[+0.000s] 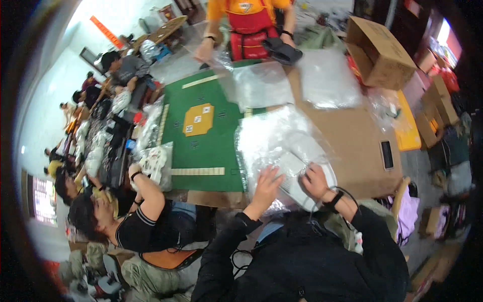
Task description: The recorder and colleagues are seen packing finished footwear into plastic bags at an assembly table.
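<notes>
Left hand: the left hand (266,183) lies flat with fingers spread on a clear plastic bag (282,138), pressing it down; nothing is gripped.
Right hand: the right hand (314,181) is curled at the edge of a white flat item (297,176) inside the bag; fingers bent on it, though whether they pinch plastic or only rest there cannot be told. A dark wristband with a cable sits on that wrist.
Bag position: crumpled clear plastic bag at the near edge of the surface (347,136), straddling the line between brown cardboard covering and green mat (201,131).
White item: lies under both hands, near edge of the surface, wrapped in the plastic.
Green mat: left half of the surface, with an orange octagon patch (197,120) at its centre and pale tile rows along two sides.
More plastic: two further clear bags (294,83) lie flat at the far side, well apart from the hands.
Phone: a dark phone (387,154) lies on the brown covering, to the right of the bag.
Box: an open cardboard box (377,53) stands at the far right corner.
Other people: a person in an orange shirt and red apron (249,22) stands across the surface holding a dark object; a person in a black top (136,216) sits at the left, arm raised toward packed goods.
</notes>
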### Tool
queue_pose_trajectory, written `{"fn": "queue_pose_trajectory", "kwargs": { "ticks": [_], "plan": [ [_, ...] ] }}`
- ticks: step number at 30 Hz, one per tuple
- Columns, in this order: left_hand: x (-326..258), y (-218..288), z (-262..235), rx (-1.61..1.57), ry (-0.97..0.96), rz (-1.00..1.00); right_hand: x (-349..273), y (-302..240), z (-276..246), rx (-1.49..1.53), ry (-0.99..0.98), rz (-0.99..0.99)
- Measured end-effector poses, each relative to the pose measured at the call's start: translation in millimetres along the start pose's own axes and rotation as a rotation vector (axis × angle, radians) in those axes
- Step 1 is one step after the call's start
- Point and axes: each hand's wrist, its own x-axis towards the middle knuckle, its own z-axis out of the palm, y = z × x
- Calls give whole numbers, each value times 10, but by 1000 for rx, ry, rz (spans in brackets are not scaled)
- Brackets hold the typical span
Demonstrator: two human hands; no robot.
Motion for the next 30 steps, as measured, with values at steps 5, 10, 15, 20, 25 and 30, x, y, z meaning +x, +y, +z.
{"fn": "queue_pose_trajectory", "kwargs": {
  "ticks": [5, 10, 15, 20, 25, 30],
  "plan": [
    [-68, -102, 46, -75, 181, -163, -107, 90, -4, 87, -23, 123],
    [-13, -390, 53, -55, 367, -320, -207, 179, -63, 232, -127, 82],
    [-45, -502, 15, -120, 242, -264, -159, 119, -243, 203, -352, 57],
    [-37, -562, 89, -186, 266, -344, -143, -18, -324, 377, -416, 4],
    [-101, -688, 248, -22, 242, -350, -107, -249, -351, 509, -431, 41],
    [-111, -643, 270, 28, 106, -298, -136, -232, -377, 503, -437, -2]
  ]
}}
